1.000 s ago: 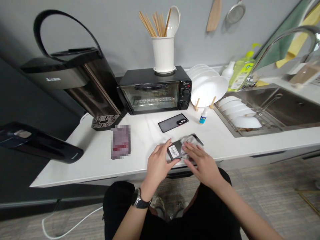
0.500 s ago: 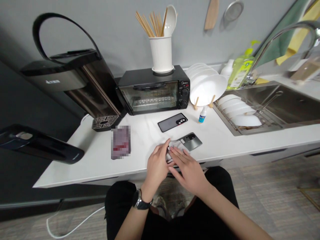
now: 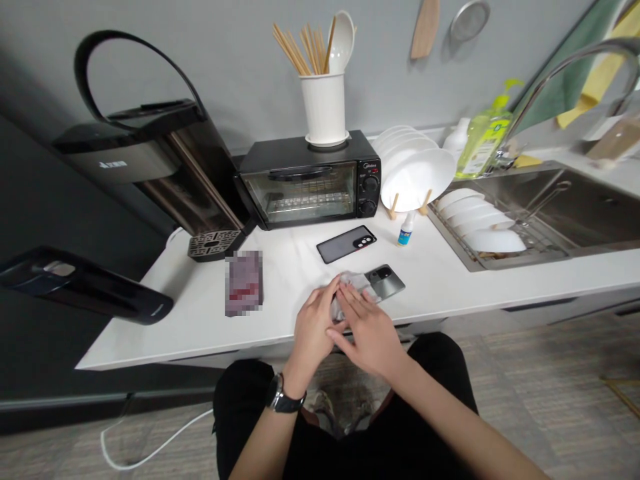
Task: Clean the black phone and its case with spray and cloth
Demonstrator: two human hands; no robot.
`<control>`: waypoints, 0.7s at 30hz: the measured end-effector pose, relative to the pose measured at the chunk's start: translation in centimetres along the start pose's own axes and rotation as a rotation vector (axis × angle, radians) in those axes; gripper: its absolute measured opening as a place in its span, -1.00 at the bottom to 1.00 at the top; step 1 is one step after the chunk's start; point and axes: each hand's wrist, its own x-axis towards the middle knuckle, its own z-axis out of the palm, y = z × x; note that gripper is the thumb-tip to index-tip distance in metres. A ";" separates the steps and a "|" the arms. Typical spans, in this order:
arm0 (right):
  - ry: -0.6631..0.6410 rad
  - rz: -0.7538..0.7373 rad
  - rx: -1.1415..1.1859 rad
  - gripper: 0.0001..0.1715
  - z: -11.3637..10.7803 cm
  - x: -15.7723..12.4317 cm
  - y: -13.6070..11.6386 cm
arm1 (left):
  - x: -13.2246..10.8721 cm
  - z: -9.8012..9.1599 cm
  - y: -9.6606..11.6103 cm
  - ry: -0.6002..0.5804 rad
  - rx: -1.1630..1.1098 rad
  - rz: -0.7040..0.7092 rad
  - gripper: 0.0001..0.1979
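Note:
A grey smartphone lies back up near the counter's front edge, its camera end pointing right. A light grey cloth covers the lower part of its back. My right hand presses the cloth onto the phone with fingers nearly straight and together. At the phone's left end, my left hand closes round the edge, thumb side against the cloth; its grip is partly hidden. Behind the phone rests a dark-rimmed phone case. A small white spray bottle with a blue label stands to the right of the case.
A blurred purple packet is on the counter to the left. Behind are a water dispenser, a toaster oven and racked white plates. A dark flask juts in from the left; the sink holds stacked bowls.
My right hand has slid slightly left and down the phone with the cloth, so more of the camera end shows. My left hand stays about where it was. The view has shifted slightly.

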 end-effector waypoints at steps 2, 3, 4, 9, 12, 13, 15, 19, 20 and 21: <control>-0.046 -0.050 0.043 -0.24 -0.5 -1.0 -0.7 | -0.1 0.1 -0.1 -0.010 0.009 -0.012 -0.16; -0.059 -0.057 0.053 -0.29 -1.0 -1.6 -0.2 | -0.1 0.1 -0.1 -0.008 0.010 -0.013 -0.14; -0.064 -0.052 0.053 -0.35 -1.6 -2.2 0.8 | -0.1 0.1 0.0 -0.003 0.007 -0.007 -0.12; 0.046 0.114 -0.083 -0.41 -3.3 -2.4 7.5 | 0.2 0.0 0.4 0.020 0.011 -0.005 -0.08; 0.119 0.184 -0.132 -0.32 -2.0 -0.6 6.8 | 0.2 0.1 0.3 0.025 0.005 -0.005 -0.09; 0.119 0.177 -0.122 -0.31 -1.4 0.0 5.6 | 0.2 0.2 0.2 0.029 -0.003 -0.003 -0.11; 0.082 0.112 -0.067 -0.30 -0.2 0.5 2.4 | 0.0 0.3 -0.1 0.025 -0.015 0.005 -0.16; -0.027 -0.048 0.030 -0.27 0.1 -0.9 -0.4 | -0.3 0.4 -0.3 0.022 0.012 -0.005 -0.16; -0.035 -0.049 0.027 -0.30 -0.3 -1.4 0.5 | -0.3 0.4 -0.2 0.028 0.014 -0.004 -0.14; -0.034 -0.033 0.012 -0.33 -0.8 -1.9 1.8 | -0.2 0.3 -0.1 0.037 0.012 0.000 -0.12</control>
